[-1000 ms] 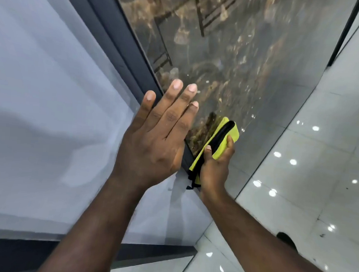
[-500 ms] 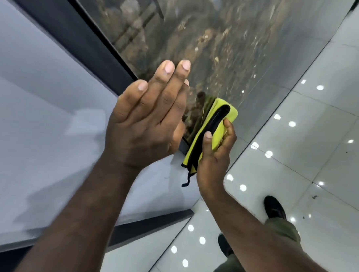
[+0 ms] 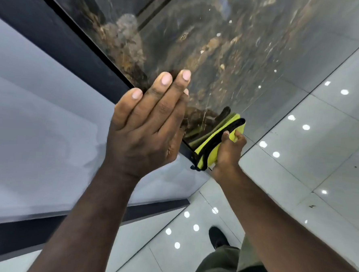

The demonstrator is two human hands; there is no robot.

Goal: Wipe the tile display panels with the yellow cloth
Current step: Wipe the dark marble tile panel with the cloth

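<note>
A glossy dark marbled tile panel [image 3: 232,55] stands upright in a black frame, beside a pale grey tile panel [image 3: 39,116] on its left. My left hand [image 3: 147,123] lies flat with straight fingers against the dark panel's left edge. My right hand [image 3: 229,149] grips a folded yellow cloth with black trim [image 3: 212,147] and holds it against the dark panel's lower corner. The cloth's reflection shows in the glossy surface.
A black frame strip [image 3: 64,38] separates the two panels, and another black strip [image 3: 149,209] runs along the grey panel's base. Glossy white floor tiles [image 3: 321,144] reflect ceiling lights on the right. My black shoe [image 3: 217,237] and olive trouser leg [image 3: 219,266] are below.
The view has tilted downward and nearer the floor. My right hand has carried the cloth down toward the dark panel's lower corner. My left hand stays flat on the panel's edge.
</note>
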